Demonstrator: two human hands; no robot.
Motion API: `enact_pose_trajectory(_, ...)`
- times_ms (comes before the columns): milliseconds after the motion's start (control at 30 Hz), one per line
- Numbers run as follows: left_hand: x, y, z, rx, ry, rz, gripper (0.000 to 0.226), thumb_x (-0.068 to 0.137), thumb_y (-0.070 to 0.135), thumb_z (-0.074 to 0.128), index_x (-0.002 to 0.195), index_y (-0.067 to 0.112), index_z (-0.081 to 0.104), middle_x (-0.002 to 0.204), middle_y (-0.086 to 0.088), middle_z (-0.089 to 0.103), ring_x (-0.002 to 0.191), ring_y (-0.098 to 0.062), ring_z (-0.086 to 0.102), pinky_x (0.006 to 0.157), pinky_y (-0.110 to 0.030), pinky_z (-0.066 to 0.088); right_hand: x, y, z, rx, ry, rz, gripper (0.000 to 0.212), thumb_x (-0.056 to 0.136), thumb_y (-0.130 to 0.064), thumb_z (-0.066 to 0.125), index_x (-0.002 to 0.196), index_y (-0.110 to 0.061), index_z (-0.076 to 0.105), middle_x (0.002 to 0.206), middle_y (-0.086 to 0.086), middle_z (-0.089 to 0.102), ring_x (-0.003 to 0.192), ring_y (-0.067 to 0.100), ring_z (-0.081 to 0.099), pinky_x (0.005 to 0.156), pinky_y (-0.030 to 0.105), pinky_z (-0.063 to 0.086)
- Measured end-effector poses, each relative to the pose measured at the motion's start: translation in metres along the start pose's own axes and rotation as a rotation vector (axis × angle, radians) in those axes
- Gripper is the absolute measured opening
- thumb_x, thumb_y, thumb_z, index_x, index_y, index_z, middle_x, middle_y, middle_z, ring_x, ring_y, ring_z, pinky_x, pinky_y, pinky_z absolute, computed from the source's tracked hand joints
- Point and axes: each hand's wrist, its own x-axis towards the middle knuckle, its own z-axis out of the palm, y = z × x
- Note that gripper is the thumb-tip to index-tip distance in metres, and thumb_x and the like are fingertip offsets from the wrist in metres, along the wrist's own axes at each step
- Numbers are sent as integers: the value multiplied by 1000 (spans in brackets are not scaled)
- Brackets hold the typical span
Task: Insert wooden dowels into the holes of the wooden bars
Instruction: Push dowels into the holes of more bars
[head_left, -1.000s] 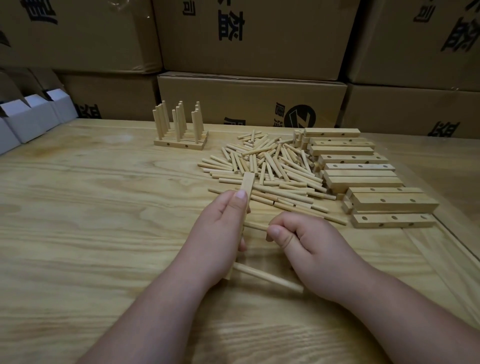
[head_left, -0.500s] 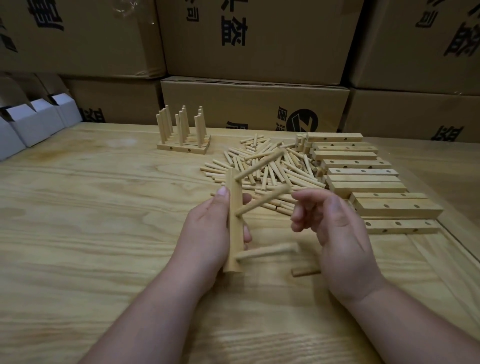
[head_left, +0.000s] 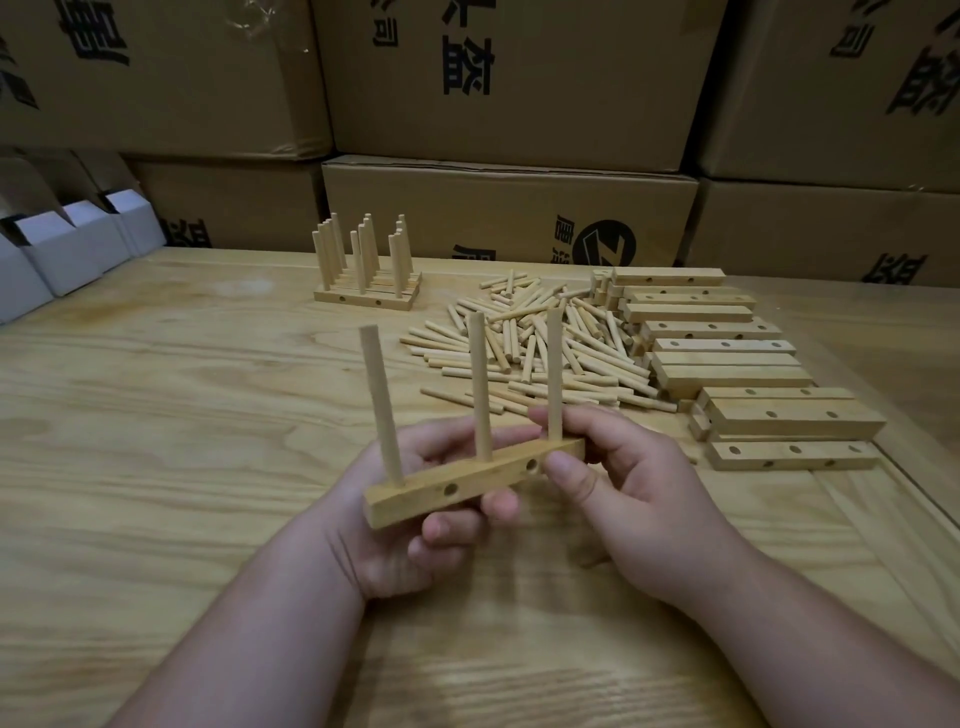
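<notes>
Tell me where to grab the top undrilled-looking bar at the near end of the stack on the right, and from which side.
Pinch the bar across its long side faces near the middle, coming down from above. It lies flat atop other bars, its top clear, its holes facing up.

This looks like a small packing or assembly workroom in a warehouse. Stacked brown cardboard cartons (head_left: 509, 78) printed with black characters and a round logo fill the whole back wall, right behind a pale wooden surface (head_left: 156, 441). At the far left, a row of small open white boxes (head_left: 67, 244) stands in line. Batch work is laid out on the surface: a loose heap of wooden dowels (head_left: 535, 348), a stack of drilled wooden bars (head_left: 727, 358) to its right, and finished bars with upright dowels (head_left: 366, 260) grouped at the back.
</notes>
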Motion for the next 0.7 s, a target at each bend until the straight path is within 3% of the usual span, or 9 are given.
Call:
enact_pose_trajectory(33, 1, -1, -3, -32, -37, 27, 61, 90, 46, 58, 140, 11, 59, 73, -18, 70, 33, -12, 54, 29, -18, 41, 0, 1, 1, 20, 23, 1, 30, 87, -27, 65, 115, -36, 68, 115, -11, 70, 110, 11, 64, 94, 25, 51)
enact_pose_trajectory(100, -1, 0, -3, -76, -37, 106, 60, 95, 54, 38, 131, 18, 69, 78, -22, 72, 34, -12, 52, 30, -15, 39, 0, 2, 1, 37, 89, -1, 27, 88, -25, 67, 112, -39, 69, 109, -8, 73, 104, 15, 67, 92, 28, 53)
enact_pose_trajectory(267, 11, -4, 3, -41, 315, 310, 63, 96, 58, 36, 107, 13, 79, 74, -20, 70, 36, -15, 44, 34, -15, 34, 2, 2, 3, 31, 268, 31, 31, 90, -13, 71, 109, -37, 67, 104, -16, 74, 103, -1, 66, 88, 13, 49)
enact_pose_trajectory(367, 21, -9, 7, -63, 501, 406, 55, 104, 49, 33, 113, 7, 67, 71, -15, 71, 37, -15, 48, 34, -17, 35, 6, 0, 1, 29, 426, 47, 32, 88, -13, 72, 104, -40, 65, 98, -15, 75, 97, -4, 68, 85, 10, 50)
enact_pose_trajectory(500, 31, -19, 16, 168, 563, 540, 25, 105, 19, 39, 118, 15, 60, 71, -9, 71, 46, -16, 57, 37, -22, 42, 10, 0, -5, 123, 525, 91, 24, 89, -16, 72, 105, -35, 70, 98, -23, 74, 94, -1, 70, 81, 10, 52)
enact_pose_trajectory(567, 34, -25, 21, 329, 603, 582, 25, 102, 8, 47, 119, 22, 57, 76, -3, 74, 55, -13, 60, 45, -22, 45, 11, 0, -7, 135, 531, 127, 22, 88, -19, 73, 103, -34, 72, 95, -21, 75, 92, 2, 71, 78, 9, 52)
enact_pose_trajectory(633, 35, -32, 22, 495, 627, 602, 31, 96, 10, 60, 121, 27, 56, 81, 6, 73, 64, -7, 60, 57, -21, 49, 12, -2, -9, 138, 531, 153, 21, 85, -21, 76, 102, -32, 73, 93, -19, 76, 90, 3, 73, 75, 11, 54)
enact_pose_trajectory(700, 33, -40, 22, 694, 594, 572, 40, 86, 28, 70, 122, 31, 56, 82, 12, 68, 69, -4, 60, 71, -24, 51, 14, -6, -10, 163, 537, 182, 23, 79, -23, 81, 101, -27, 76, 93, -13, 77, 89, 6, 74, 77, 18, 55)
